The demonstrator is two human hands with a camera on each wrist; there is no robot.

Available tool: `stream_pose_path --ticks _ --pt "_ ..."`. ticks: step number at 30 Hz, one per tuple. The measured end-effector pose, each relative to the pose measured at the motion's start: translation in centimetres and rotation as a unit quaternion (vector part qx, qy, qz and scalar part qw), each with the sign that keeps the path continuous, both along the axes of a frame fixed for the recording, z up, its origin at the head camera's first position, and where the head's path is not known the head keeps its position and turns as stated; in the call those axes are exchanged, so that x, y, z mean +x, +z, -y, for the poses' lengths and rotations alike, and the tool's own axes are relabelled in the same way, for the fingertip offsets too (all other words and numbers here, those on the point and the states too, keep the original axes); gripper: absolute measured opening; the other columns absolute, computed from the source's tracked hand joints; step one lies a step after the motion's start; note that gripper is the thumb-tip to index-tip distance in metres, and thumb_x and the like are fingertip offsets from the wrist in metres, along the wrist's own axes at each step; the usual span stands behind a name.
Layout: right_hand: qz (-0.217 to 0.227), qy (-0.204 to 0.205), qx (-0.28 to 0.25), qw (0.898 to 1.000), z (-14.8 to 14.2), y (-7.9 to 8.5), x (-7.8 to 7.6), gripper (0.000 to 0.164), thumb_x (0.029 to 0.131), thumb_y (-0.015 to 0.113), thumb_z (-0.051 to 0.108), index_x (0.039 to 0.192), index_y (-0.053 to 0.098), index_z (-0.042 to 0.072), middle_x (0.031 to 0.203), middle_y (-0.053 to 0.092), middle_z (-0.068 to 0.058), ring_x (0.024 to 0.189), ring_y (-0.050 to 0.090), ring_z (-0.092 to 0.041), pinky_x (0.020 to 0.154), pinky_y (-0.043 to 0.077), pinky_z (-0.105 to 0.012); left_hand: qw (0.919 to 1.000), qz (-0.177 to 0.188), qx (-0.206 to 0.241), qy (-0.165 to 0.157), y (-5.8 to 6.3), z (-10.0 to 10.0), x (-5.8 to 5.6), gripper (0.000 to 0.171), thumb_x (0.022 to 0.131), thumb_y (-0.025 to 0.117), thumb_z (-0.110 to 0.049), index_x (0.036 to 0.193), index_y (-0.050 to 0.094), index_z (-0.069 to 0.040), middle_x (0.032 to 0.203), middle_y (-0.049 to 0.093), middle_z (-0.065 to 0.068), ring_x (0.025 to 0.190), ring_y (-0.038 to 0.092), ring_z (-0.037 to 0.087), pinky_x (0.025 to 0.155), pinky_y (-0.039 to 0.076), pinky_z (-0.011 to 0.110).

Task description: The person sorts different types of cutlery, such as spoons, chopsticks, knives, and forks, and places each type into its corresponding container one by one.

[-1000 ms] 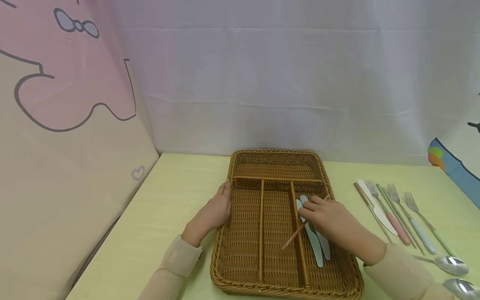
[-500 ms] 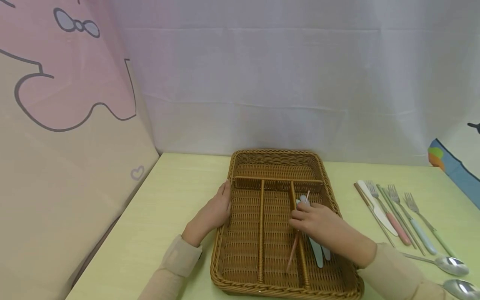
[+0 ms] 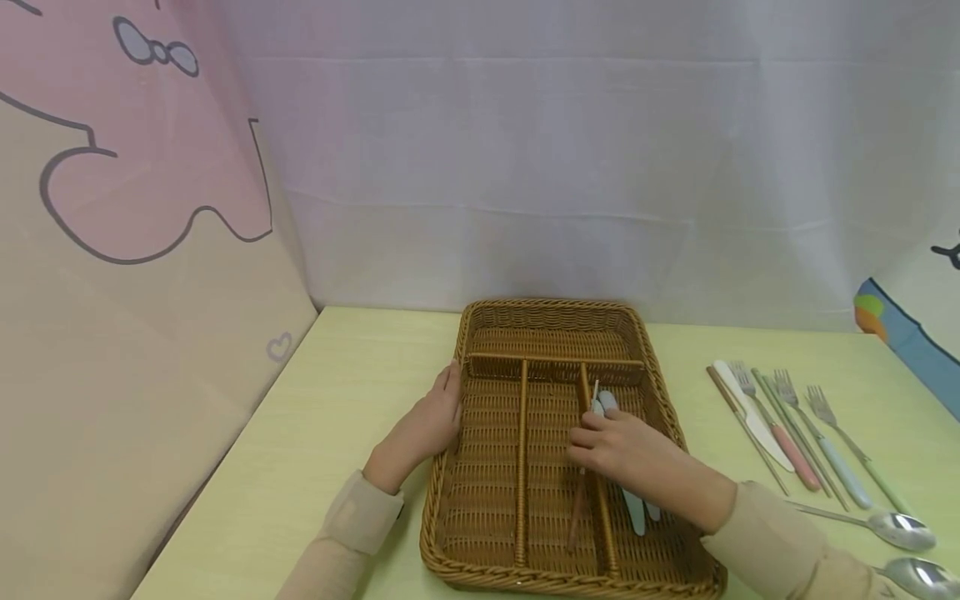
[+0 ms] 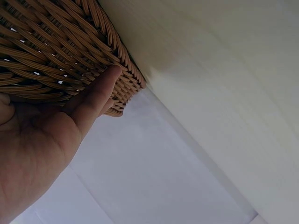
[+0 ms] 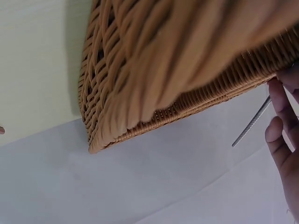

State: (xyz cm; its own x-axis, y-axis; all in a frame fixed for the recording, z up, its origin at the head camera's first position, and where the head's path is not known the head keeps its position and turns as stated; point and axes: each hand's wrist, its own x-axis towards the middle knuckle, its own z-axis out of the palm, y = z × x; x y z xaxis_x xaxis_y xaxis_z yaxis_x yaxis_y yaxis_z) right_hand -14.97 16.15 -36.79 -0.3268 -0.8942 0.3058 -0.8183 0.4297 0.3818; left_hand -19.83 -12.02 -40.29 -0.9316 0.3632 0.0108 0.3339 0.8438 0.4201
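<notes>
My right hand (image 3: 626,458) is over the divider between the middle and right compartments of a brown wicker basket (image 3: 521,467). It pinches a chopstick (image 3: 577,517) whose brown end reaches down into the middle compartment. The chopstick's thin metal end (image 5: 252,122) juts out past the fingers in the right wrist view. Partly beneath this hand, in the right compartment, lie a pale green knife (image 3: 635,508) and a second pale-handled knife (image 3: 609,400). My left hand (image 3: 423,421) rests with straight fingers against the basket's left wall, a finger (image 4: 100,91) flat on the weave.
On the table (image 3: 360,367) to the right lie a white knife (image 3: 757,421), a brown chopstick (image 3: 723,392), green chopsticks (image 3: 795,433), forks with pink (image 3: 797,458), blue (image 3: 843,471) and green handles (image 3: 885,487), and spoons (image 3: 903,531). A cloth backdrop (image 3: 480,167) stands behind.
My right hand has moved left with the chopstick and turned it from slanting across the divider to nearly lengthwise, its brown end lower in the middle compartment. The left hand has stayed put.
</notes>
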Motion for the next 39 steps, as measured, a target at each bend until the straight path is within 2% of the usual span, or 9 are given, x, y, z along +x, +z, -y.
stream_pose_path --ticks 1,3,6,8,12,22,26,31,39 --pt "0.002 -0.002 0.004 1.0 0.0 -0.1 0.0 0.007 0.085 0.06 0.015 0.084 0.059 0.022 0.077 0.053 0.012 0.067 0.035 -0.007 0.057 0.022 -0.021 1.0 -0.001 -0.001 -0.001 -0.1 0.0 0.0 0.052 0.099 0.025 -0.012 0.143 0.006 0.009 0.147 0.015 0.03 0.122 0.043 0.039 0.09 0.049 0.039" --pt "0.004 -0.006 0.009 1.0 0.0 -0.2 0.0 0.019 0.074 0.072 0.015 0.086 0.06 0.022 0.079 0.055 0.012 0.067 0.04 -0.007 0.058 0.024 -0.022 1.0 -0.003 -0.002 -0.002 -0.1 0.0 -0.1 0.052 0.099 0.024 -0.012 0.143 0.006 0.009 0.147 0.015 0.03 0.123 0.042 0.039 0.092 0.048 0.039" --pt "0.006 -0.012 0.01 1.0 0.1 -0.3 0.0 0.021 0.073 0.074 0.014 0.086 0.059 0.021 0.08 0.057 0.011 0.07 0.045 -0.008 0.06 0.031 -0.023 1.0 -0.004 -0.002 -0.003 -0.1 0.0 -0.1 0.052 0.099 0.024 -0.012 0.143 0.007 0.009 0.147 0.015 0.03 0.125 0.039 0.04 0.094 0.046 0.04" --pt "0.011 -0.015 0.01 1.0 0.1 -0.4 0.0 0.022 0.072 0.074 0.013 0.087 0.058 0.02 0.081 0.058 0.01 0.074 0.05 -0.008 0.064 0.04 -0.025 1.0 -0.003 0.0 -0.002 -0.1 0.0 0.0 0.052 0.099 0.024 -0.013 0.143 0.007 0.009 0.147 0.015 0.03 0.125 0.04 0.04 0.095 0.046 0.041" --pt "0.028 -0.016 0.008 0.999 0.2 -0.5 0.0 0.024 0.072 0.074 0.011 0.089 0.058 0.017 0.085 0.061 0.008 0.078 0.055 -0.01 0.073 0.048 -0.029 1.0 -0.002 0.004 -0.001 -0.1 0.0 0.0 0.052 0.099 0.024 -0.013 0.144 0.006 0.008 0.147 0.015 0.029 0.127 0.037 0.04 0.097 0.044 0.042" --pt "0.106 -0.049 0.014 0.993 0.3 -1.1 0.1 0.026 0.078 0.067 -0.001 0.098 0.055 0.011 0.095 0.064 0.004 0.093 0.061 -0.012 0.092 0.048 -0.034 0.9999 -0.014 0.005 -0.008 -0.2 0.1 0.0 0.051 0.099 0.024 -0.011 0.143 0.008 0.01 0.147 0.016 0.03 0.13 0.032 0.039 0.1 0.042 0.042" --pt "0.124 -0.061 0.032 0.99 0.3 -1.2 0.1 0.027 0.08 0.065 -0.001 0.102 0.057 0.012 0.099 0.065 0.003 0.097 0.061 -0.012 0.095 0.047 -0.035 0.9998 -0.02 0.0 -0.006 0.0 0.0 0.0 0.051 0.098 0.024 -0.011 0.143 0.009 0.01 0.146 0.018 0.031 0.126 0.038 0.039 0.096 0.045 0.041" --pt "0.128 -0.059 0.047 0.989 0.3 -1.2 0.1 0.024 0.08 0.064 0.001 0.101 0.061 0.012 0.1 0.066 0.002 0.098 0.061 -0.012 0.097 0.045 -0.036 0.9994 -0.034 -0.007 -0.004 0.0 0.0 0.0 0.052 0.097 0.027 -0.009 0.142 0.01 0.011 0.143 0.022 0.033 0.118 0.046 0.042 0.09 0.049 0.042" --pt "0.108 -0.062 0.074 0.989 0.3 -1.3 0.2 0.016 0.08 0.066 0.006 0.094 0.064 0.015 0.096 0.066 0.004 0.094 0.061 -0.011 0.098 0.045 -0.037 0.9995 -0.032 -0.003 -0.003 -0.3 -0.1 -0.2 0.052 0.098 0.027 -0.01 0.142 0.01 0.012 0.144 0.021 0.033 0.118 0.046 0.043 0.09 0.049 0.044"
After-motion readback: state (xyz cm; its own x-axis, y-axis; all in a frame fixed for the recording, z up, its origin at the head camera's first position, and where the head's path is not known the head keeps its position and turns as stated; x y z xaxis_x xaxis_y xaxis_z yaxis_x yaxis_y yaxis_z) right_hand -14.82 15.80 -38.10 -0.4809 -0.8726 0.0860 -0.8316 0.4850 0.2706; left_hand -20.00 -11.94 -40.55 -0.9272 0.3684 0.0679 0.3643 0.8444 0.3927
